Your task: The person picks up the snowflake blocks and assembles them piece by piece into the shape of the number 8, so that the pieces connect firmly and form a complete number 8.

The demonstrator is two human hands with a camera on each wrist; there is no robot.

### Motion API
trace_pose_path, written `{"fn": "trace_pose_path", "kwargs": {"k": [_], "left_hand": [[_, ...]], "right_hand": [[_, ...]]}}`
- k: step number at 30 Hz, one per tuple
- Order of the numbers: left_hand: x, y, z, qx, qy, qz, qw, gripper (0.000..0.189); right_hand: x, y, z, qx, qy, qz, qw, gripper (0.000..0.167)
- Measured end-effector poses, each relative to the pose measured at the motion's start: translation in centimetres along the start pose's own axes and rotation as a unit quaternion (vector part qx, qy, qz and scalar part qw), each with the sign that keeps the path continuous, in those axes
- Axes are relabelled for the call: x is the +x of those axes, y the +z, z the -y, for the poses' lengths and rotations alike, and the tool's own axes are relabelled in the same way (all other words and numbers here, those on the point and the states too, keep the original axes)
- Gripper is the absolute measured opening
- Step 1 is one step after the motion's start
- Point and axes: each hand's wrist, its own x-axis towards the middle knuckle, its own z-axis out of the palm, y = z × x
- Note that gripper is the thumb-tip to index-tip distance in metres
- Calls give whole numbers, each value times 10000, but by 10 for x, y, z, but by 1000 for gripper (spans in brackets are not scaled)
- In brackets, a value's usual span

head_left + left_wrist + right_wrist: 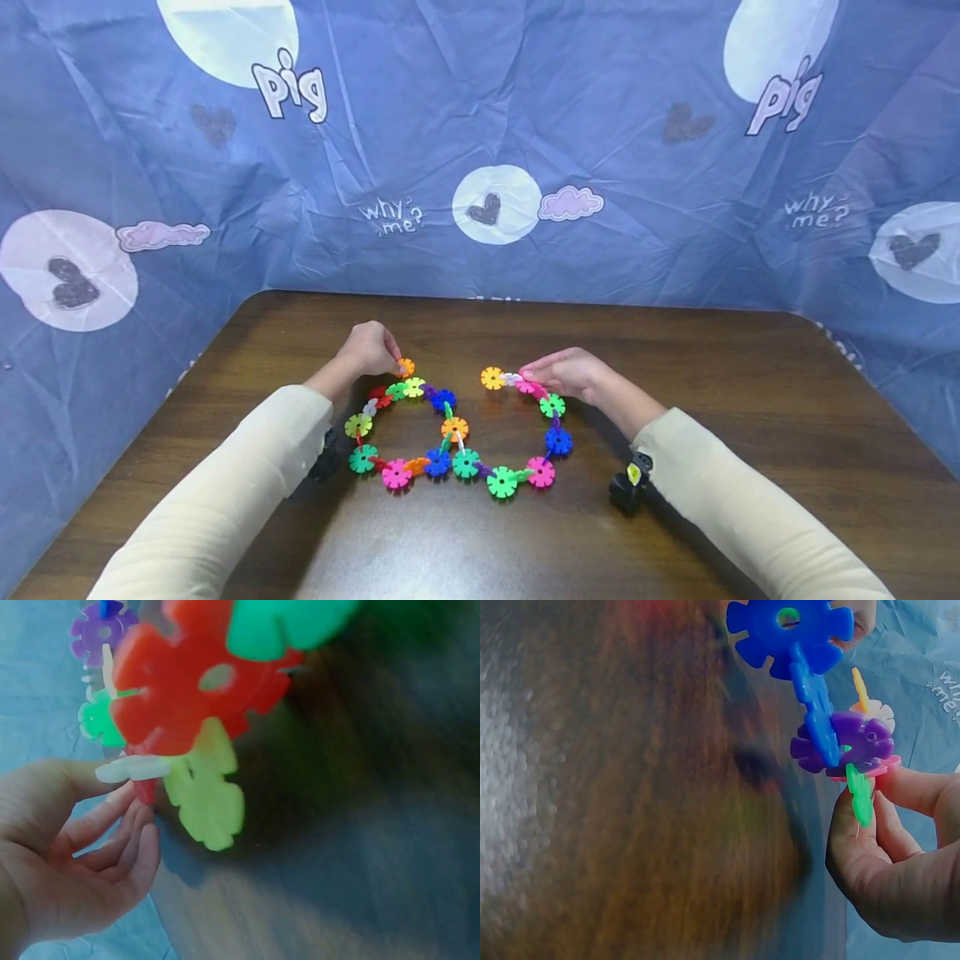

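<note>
Notched plastic flower discs are slotted into a colourful chain. Its left part forms a ring, with a yellow disc (pixel 414 387) at the top; its right part curves round to a free orange-yellow disc (pixel 492 378). Above the left ring, my left hand (pixel 371 348) pinches an orange flower disc (pixel 406 367). The left wrist view has a large red disc (pixel 187 682) and a yellow-green disc (pixel 206 795) in front of those fingertips. My right hand (pixel 573 373) pinches a pink disc (pixel 527 385) near the chain's free end. Beside its fingers in the right wrist view hangs a green disc (pixel 861 796).
The chain lies over a brown wooden table (pixel 480 550). A blue printed cloth (pixel 420 150) hangs behind and beside the table. Black wrist cameras, such as the right one (pixel 628 487), sit at both cream sleeves (pixel 225 492).
</note>
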Motion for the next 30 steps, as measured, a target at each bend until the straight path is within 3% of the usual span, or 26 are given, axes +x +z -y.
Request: {"fn": "trace_pose_path", "kwargs": {"k": [5,8,15,22,30], "left_hand": [[1,-2,-5,-246,-240,226,9992,19],[1,-3,-8,-569,-222,239,9978,17],[-6,0,-26,-1116,333,-44,9932,11],[-23,7,-55,-1446,848,258,9855,11],[-38,21,-72,-1568,1199,346,9797,8]], "right_hand": [[-1,0,0,-7,-45,16,10000,39],[-1,1,1,14,-27,17,10000,39],[-1,1,1,91,52,-13,9999,39],[-1,0,-1,54,2,-27,10000,37],[-2,-1,1,-111,59,-150,9998,37]]}}
